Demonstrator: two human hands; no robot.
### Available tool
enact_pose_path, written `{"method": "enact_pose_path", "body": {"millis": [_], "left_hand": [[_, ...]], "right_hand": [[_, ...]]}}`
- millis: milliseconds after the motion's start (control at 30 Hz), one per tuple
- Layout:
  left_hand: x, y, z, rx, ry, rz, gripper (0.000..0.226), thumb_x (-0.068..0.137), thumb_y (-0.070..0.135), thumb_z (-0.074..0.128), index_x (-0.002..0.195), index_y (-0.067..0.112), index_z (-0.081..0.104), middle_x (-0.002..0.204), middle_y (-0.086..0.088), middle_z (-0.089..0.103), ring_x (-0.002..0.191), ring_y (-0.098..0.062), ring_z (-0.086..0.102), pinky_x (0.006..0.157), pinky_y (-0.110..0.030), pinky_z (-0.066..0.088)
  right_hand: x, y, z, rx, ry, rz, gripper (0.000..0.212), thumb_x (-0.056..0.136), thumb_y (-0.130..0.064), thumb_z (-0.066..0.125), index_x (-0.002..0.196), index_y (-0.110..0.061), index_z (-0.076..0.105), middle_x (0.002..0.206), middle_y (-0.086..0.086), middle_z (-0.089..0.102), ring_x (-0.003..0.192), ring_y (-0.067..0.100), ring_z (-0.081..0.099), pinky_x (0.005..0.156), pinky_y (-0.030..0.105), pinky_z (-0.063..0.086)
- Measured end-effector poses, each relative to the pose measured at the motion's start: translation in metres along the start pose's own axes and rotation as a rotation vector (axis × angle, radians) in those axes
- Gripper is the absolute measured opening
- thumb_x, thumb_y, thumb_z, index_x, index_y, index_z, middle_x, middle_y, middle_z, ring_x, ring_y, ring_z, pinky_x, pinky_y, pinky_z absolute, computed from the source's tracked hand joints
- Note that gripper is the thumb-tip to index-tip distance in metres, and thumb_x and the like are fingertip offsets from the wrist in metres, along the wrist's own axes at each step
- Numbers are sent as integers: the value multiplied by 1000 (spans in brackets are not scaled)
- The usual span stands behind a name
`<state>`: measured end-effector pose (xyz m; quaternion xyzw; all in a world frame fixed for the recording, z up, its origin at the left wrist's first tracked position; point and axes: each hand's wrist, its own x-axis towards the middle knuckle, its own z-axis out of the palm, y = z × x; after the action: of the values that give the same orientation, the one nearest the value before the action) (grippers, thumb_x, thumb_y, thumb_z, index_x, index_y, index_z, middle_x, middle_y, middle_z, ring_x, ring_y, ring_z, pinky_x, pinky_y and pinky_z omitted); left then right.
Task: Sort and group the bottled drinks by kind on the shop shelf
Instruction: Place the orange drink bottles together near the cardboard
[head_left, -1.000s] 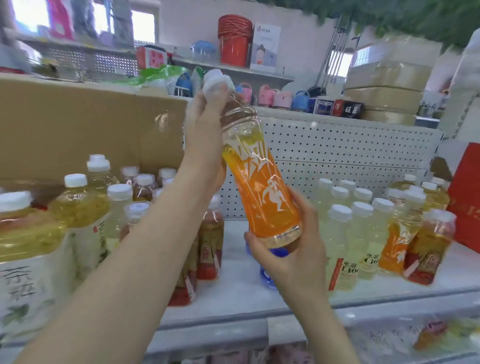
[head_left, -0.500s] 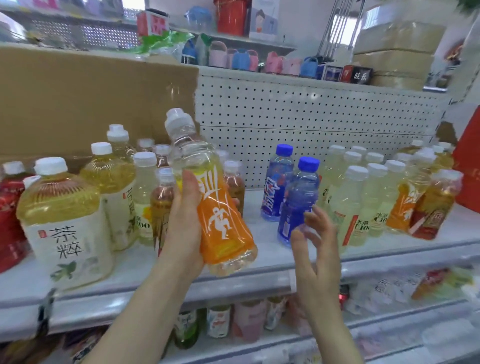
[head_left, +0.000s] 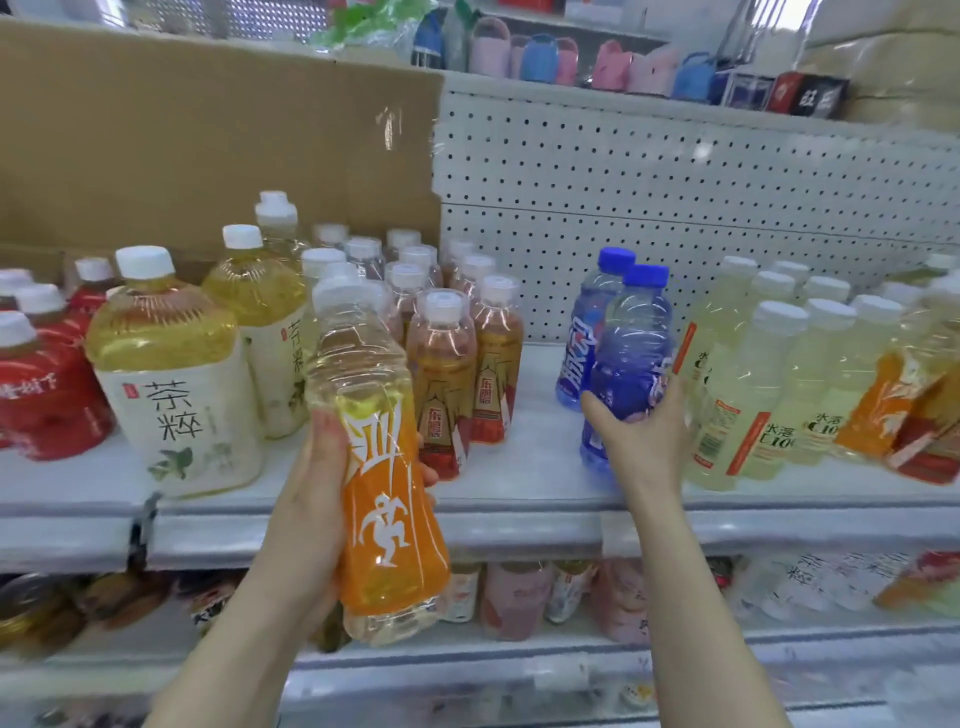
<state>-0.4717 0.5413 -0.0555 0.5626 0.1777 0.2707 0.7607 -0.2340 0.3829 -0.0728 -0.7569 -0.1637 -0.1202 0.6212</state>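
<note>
Sorting in progress on the shelf (head_left: 519, 525). Most drinks stand in groups by kind: red-labelled bottles (head_left: 41, 384) at the far left, large tea bottles (head_left: 171, 389) beside them, small amber bottles (head_left: 447, 374) behind the left hand, and pale yellow-green bottles (head_left: 769, 384) to the right. Two items appear unsorted. The orange-labelled bottle (head_left: 384, 493) is off the shelf, held upright in front of its edge by the left hand (head_left: 311, 509); the thumb lies on its left side and the fingers (head_left: 427, 474) wrap round to its right. Matching orange labels (head_left: 883, 400) show at the far right, mixed with red ones, so that end probably needs further sorting. The right hand (head_left: 644, 436) grips the lower half of the front blue bottle (head_left: 631, 358), which stands on the shelf, touching the second blue bottle (head_left: 589, 332) behind it, in the gap between the amber and pale groups.
</note>
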Motion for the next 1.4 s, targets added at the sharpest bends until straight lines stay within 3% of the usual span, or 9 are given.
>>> {"method": "enact_pose_path", "body": {"millis": [200,433,533,700,800,900,1033,1233,1400], "left_hand": [[-20,-16,-15,-56,149,-34,82,75,70,40,127,8,57,92,-24,73,74,-29,73,63,-41,62],[-70,-27,-88,-202,276,-78,75,76,58,63,131,7,57,101,-20,70,81,-30,72,64,-41,60],[-101,-25,-135,-191,365,-27,80,63,63,79,123,14,60,96,-15,69,76,-24,72,62,-39,59],[-164,-17,-240,-111,535,-23,61,84,50,72,133,21,52,115,-10,68,93,-23,68,81,-45,57],[-205,-9,-302,-65,611,-16,53,78,49,67,125,27,56,110,-3,72,91,-17,72,76,-41,58],[-238,2,-357,-26,671,-51,57,73,58,73,124,39,57,116,0,71,103,-26,70,88,-57,56],[-259,21,-410,-30,741,-45,68,70,60,71,131,40,52,123,0,69,109,-29,69,94,-56,54],[-250,54,-480,-48,776,38,67,78,51,64,140,34,47,127,1,68,110,-23,69,93,-50,56],[-221,89,-545,-36,829,135,37,93,36,55,129,29,55,117,-5,71,92,-18,74,66,-29,60]], "right_hand": [[-65,-55,-4,94,-149,-58,45,74,-37,86,103,-36,51,81,-20,68,65,-6,61,66,12,46],[-181,-74,35,173,-570,5,58,76,-58,74,125,-36,51,93,-18,73,73,12,70,71,35,58],[-237,-79,73,138,-688,-14,54,82,-48,76,127,-33,51,92,-15,72,75,16,69,69,24,53],[-330,-110,146,143,-811,17,54,81,-33,82,121,-39,45,101,-27,66,84,-16,63,70,2,42],[-385,-129,190,182,-869,55,58,81,-27,83,122,-36,44,103,-28,63,81,-21,61,67,-1,40],[-433,-152,229,211,-923,80,66,78,-36,84,131,-35,45,108,-24,66,87,-13,65,73,9,46],[-473,-180,277,206,-997,66,71,77,-44,84,134,-39,43,110,-22,68,89,-4,69,81,25,54],[-496,-224,356,257,-1053,22,61,80,-40,82,127,-42,43,105,-24,69,87,-7,68,68,8,48],[-500,-255,442,375,-1077,12,47,90,-47,69,130,-31,50,97,-27,70,86,-11,65,71,6,46]]}}
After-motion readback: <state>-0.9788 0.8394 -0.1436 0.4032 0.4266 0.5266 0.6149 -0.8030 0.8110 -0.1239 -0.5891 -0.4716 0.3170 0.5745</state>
